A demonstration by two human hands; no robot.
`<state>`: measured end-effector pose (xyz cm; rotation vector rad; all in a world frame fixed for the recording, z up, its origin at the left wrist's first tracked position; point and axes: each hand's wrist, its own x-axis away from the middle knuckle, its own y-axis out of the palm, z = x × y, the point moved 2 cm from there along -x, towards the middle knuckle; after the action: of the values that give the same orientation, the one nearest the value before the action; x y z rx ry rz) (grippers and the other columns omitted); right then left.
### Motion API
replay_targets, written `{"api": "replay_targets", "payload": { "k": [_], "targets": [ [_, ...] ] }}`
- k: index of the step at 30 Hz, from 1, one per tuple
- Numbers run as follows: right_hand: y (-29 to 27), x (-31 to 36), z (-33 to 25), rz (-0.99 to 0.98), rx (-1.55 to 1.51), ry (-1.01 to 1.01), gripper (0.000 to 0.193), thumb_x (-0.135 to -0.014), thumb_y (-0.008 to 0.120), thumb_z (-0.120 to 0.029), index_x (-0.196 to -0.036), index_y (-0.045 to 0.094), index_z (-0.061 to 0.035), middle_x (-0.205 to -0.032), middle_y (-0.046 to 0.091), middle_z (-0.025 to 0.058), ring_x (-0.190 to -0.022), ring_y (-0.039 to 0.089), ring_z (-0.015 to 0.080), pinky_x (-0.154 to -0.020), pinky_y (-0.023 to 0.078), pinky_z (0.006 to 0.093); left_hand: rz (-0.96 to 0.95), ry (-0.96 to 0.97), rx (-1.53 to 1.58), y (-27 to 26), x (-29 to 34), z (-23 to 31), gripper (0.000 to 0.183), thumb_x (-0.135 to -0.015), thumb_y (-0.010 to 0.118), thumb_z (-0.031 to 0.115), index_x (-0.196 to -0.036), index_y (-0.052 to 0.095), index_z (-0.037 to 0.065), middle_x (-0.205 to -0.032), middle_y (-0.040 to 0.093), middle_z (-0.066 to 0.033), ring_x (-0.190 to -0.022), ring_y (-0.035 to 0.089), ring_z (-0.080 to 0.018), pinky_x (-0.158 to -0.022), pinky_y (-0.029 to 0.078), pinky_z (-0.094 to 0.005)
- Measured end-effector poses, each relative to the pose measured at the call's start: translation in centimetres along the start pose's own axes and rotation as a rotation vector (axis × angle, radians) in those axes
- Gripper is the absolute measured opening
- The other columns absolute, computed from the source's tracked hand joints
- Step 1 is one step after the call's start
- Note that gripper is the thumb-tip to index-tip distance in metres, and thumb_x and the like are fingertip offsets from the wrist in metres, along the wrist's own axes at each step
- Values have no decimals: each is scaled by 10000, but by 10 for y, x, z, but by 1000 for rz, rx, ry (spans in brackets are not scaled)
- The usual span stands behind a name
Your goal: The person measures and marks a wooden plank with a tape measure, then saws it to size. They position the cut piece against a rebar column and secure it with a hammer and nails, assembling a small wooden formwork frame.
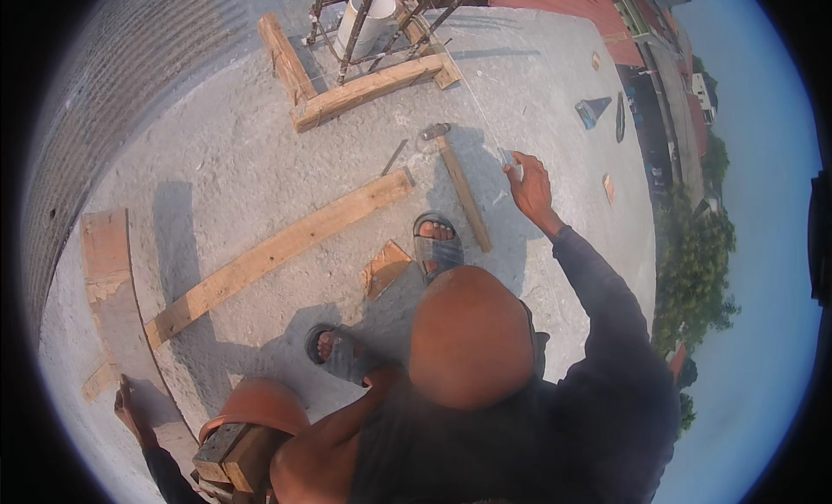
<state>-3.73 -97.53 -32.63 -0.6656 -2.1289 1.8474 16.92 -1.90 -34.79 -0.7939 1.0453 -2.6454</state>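
The person's right hand [532, 192] is up over the rough grey floor [555, 136], with its thumb and fingers pinching a small white piece [518, 170]. A thin string [473, 93] runs from there to the corner of the wooden frame [373, 92]. The string looks light and bendy, and it may slip, so the fingertips should pinch it at its near end.

The left hand [131, 411] is at the edge of a wide wooden board [113, 279] on the far left. Its fingers are too small to see well, so one cannot tell how tightly they press. The board looks stiff and a bit heavy. Its long sides seem best to hold, but rough wood could give splinters. A hammer [464, 192] lies near the right hand.
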Motion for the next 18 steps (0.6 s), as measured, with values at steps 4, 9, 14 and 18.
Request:
{"api": "replay_targets", "payload": {
  "k": [4,9,14,18],
  "targets": [
    [-13,47,53,126,-61,251,436,-998,680,-335,-1305,646,-28,-1097,712,174,-1067,678,360,-935,513,475,6,16,-31,-4,-26,-3,467,-937,739,458,-766,692,26,-665,621,-23,-619,588,-120,-569,447,-307],
    [17,99,31,-4,-215,92,359,-986,716,-251,-1269,659,-38,-1051,724,183,-947,709,346,-849,546,444,-3,52,-51,2,-36,34,443,-943,731,432,-783,706,20,-678,642,-36,-629,608,-130,-573,457,-314],
    [35,65,-39,-92,-435,4,309,-993,701,-155,-1249,653,12,-949,734,170,-875,720,269,-818,563,383,60,111,-31,-36,10,52,421,-950,723,406,-800,719,13,-691,662,-49,-640,628,-141,-577,467,-320],
    [41,24,-94,-351,-558,-108,303,-977,692,-114,-1243,679,30,-1111,737,135,-993,694,206,-894,547,369,217,40,-48,-100,79,61,405,-958,713,393,-827,730,10,-714,674,-62,-652,633,-151,-590,471,-327]
  ]
}}
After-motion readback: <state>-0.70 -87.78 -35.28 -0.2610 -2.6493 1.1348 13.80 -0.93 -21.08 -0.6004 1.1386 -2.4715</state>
